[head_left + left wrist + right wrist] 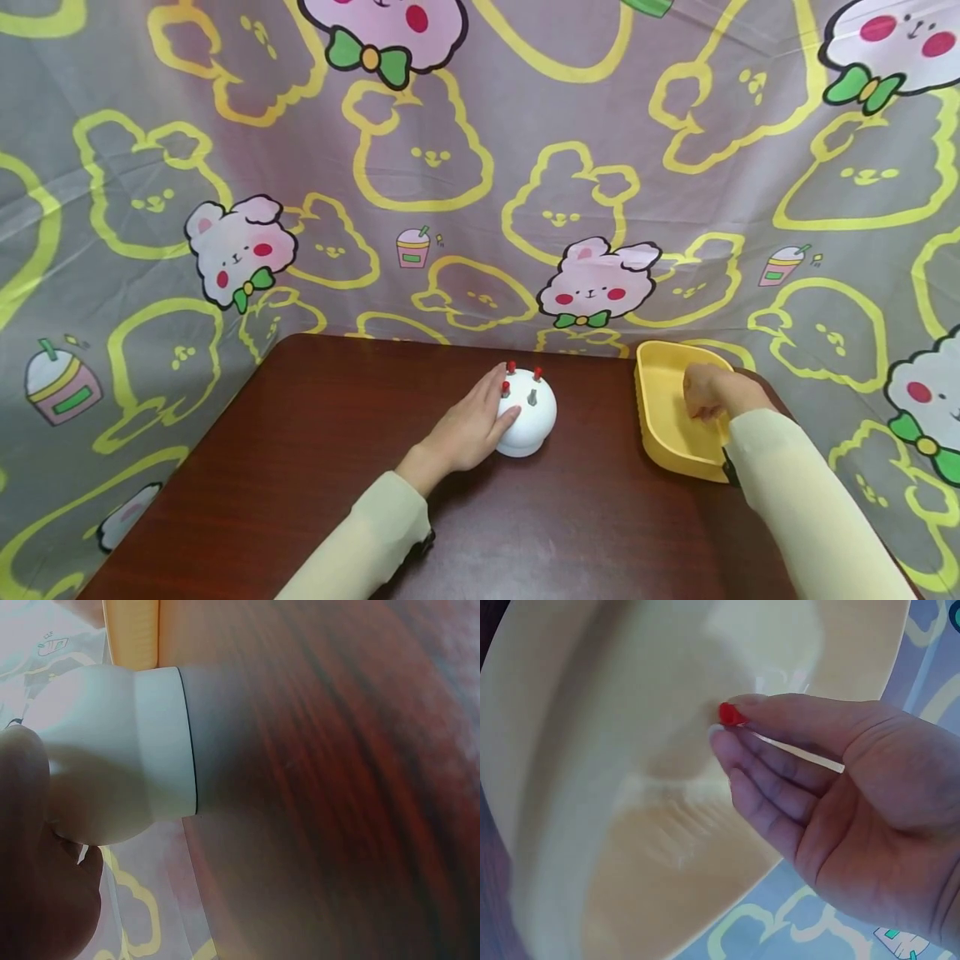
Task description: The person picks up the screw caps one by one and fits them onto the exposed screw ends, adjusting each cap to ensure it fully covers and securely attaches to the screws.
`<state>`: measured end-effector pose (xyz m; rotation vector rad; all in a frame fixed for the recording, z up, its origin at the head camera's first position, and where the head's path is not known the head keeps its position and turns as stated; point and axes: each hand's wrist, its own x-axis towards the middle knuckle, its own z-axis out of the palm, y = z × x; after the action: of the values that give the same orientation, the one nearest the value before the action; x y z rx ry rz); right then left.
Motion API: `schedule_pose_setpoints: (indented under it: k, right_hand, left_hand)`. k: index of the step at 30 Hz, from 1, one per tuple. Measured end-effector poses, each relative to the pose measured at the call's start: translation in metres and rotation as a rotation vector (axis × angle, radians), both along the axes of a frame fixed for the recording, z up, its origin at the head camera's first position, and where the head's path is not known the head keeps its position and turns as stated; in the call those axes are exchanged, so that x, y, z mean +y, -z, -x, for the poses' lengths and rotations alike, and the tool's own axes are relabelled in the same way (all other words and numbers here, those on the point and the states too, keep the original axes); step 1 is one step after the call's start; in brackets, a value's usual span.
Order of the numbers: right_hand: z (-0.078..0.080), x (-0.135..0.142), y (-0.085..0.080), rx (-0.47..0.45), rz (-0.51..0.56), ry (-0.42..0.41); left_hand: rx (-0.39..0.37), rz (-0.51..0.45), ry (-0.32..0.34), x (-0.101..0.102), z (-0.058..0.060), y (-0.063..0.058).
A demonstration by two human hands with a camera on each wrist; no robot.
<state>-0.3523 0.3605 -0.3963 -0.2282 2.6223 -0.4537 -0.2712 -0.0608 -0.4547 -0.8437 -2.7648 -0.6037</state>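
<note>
A white dome-shaped device (531,429) stands upright on a round base, with several small toggle switches on top. Red caps (537,374) cover three of the levers, while the front right lever (532,397) shows bare metal. My left hand (467,427) holds the dome from its left side, thumb across the front and fingers along the far side. Over the yellow tray (651,429), my right hand (716,392) is bent downward. The right wrist view shows a small red cap (730,714) pinched between its thumb and fingertip, its hollow end visible.
Under everything lies a dark reddish-brown wooden table (300,467). The tray stands at its right rear, near a grey curtain (495,250) printed with cartoon rabbits and yellow outlines, which hangs behind and along the sides.
</note>
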Motion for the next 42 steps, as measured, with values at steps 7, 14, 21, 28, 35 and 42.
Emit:
schedule_pose_setpoints:
  k: [7,14,21,28,35,42]
  right_hand:
    - [0.007,0.003,0.0,0.143,0.005,-0.107]
    - [0.007,0.002,-0.005,0.309,-0.004,-0.19]
    - [0.004,-0.004,-0.011,0.42,0.078,-0.248]
    - [-0.001,-0.013,-0.016,0.541,0.119,-0.224]
    - [-0.006,-0.023,-0.021,0.747,0.169,-0.219]
    - [-0.019,-0.042,-0.027,0.833,0.249,-0.214]
  left_hand:
    - [-0.019,0.014,-0.013,0.0,0.0,0.0]
    - [-0.004,0.002,-0.008,0.001,-0.001,0.0]
    - [-0.013,0.011,-0.014,0.0,-0.001,-0.001]
    - [-0.023,0.009,-0.017,0.0,-0.001,0.0]
    - [-0.001,0.005,-0.009,0.0,0.0,0.001]
    - [-0.018,0.006,-0.014,0.0,-0.001,0.001]
